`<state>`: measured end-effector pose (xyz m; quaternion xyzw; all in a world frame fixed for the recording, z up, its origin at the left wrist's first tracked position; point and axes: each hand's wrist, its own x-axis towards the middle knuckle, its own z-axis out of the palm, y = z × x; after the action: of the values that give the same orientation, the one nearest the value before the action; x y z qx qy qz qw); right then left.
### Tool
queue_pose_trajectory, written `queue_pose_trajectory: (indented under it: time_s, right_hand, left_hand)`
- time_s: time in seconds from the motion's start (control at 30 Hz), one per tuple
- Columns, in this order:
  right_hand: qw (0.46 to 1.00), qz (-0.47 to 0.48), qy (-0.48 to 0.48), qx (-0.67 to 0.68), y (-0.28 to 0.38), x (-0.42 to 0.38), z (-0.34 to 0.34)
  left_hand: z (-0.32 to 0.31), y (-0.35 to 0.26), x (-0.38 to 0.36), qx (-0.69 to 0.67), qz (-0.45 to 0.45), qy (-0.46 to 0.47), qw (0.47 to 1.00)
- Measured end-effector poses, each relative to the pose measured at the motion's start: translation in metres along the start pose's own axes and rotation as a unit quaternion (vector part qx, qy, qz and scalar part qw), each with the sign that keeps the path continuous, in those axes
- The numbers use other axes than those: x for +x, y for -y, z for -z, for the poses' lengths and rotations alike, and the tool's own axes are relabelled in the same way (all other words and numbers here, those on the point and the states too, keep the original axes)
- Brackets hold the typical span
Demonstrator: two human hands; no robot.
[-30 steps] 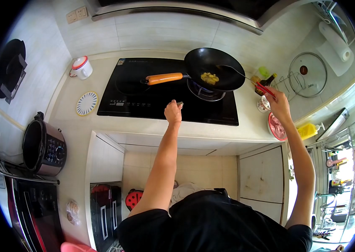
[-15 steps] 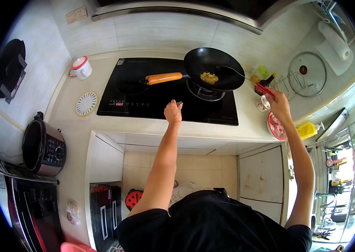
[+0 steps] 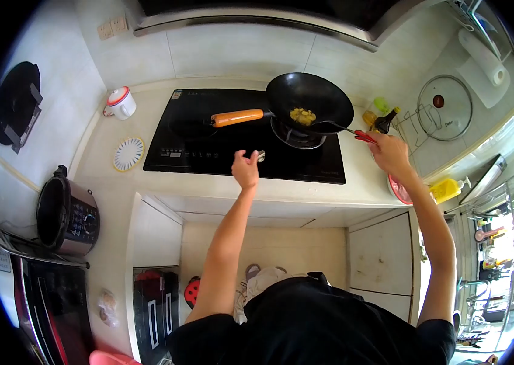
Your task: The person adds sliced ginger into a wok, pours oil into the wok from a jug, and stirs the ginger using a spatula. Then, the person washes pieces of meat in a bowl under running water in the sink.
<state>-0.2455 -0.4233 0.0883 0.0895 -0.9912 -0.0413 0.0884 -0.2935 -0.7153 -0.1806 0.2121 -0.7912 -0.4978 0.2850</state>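
My right hand (image 3: 389, 153) is closed round the red handle of a cooking spatula (image 3: 364, 136). Its dark shaft crosses the rim of a black wok (image 3: 281, 91), and its far end lies low beside the yellowish chopped pieces (image 3: 302, 116) in the wok. The wok rests on the right burner, its orange wooden handle pointing left. Just left of the metal stove knob (image 3: 261, 156) is my left hand (image 3: 245, 170), holding nothing, its fingers apart. A bowl of raw meat (image 3: 399, 190) is partly hidden behind my right forearm.
Dark bottle (image 3: 386, 120) and glass lid (image 3: 445, 108) stand right of the wok. A white lidded mug (image 3: 121, 103), a striped plate (image 3: 128, 154) and an electric cooker (image 3: 66, 210) are on the left counter. A yellow pump bottle (image 3: 447, 189) is by the right wall.
My left hand has come off the stove knob, moving slightly left and opening. The right hand has moved down and left, bringing the spatula's end lower towards the yellowish pieces.
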Motion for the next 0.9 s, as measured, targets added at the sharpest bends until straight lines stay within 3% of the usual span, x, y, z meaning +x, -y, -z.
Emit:
queue_pose_trajectory:
  time_s: [0.13, 0.2, 0.33, 0.47, 0.53, 0.6, 0.67, 0.8, 0.9]
  right_hand:
    - [0.999, 0.045, -0.018, 0.025, 0.011, 0.024, -0.029]
    - [0.998, 0.041, -0.034, 0.035, 0.025, 0.041, -0.042]
    - [0.996, 0.015, -0.078, 0.052, 0.050, 0.079, -0.075]
    - [0.993, 0.021, -0.117, 0.022, 0.050, 0.099, -0.091]
    - [0.989, 0.041, -0.128, -0.055, 0.037, 0.097, -0.094]
    - [0.987, 0.070, -0.119, -0.079, 0.017, 0.087, -0.087]
    - [0.990, 0.093, -0.052, -0.095, 0.005, 0.064, -0.061]
    - [0.995, 0.099, -0.026, -0.002, 0.004, 0.039, -0.029]
    - [0.994, 0.082, -0.059, 0.045, 0.013, 0.049, -0.037]
  left_hand:
    - [0.041, 0.001, 0.055, -0.183, 0.034, -0.141, 0.972]
    - [0.085, -0.045, 0.070, -0.302, 0.096, -0.025, 0.948]
    - [0.102, -0.080, 0.086, -0.282, 0.115, 0.079, 0.949]
    - [0.099, -0.078, 0.092, -0.293, 0.119, 0.062, 0.947]
    - [0.103, -0.077, 0.090, -0.283, 0.107, 0.078, 0.950]
    - [0.104, -0.077, 0.092, -0.277, 0.094, 0.094, 0.952]
    - [0.105, -0.075, 0.098, -0.267, 0.093, 0.110, 0.953]
    - [0.100, -0.074, 0.110, -0.276, 0.107, 0.104, 0.950]
    - [0.098, -0.075, 0.110, -0.278, 0.122, 0.100, 0.947]
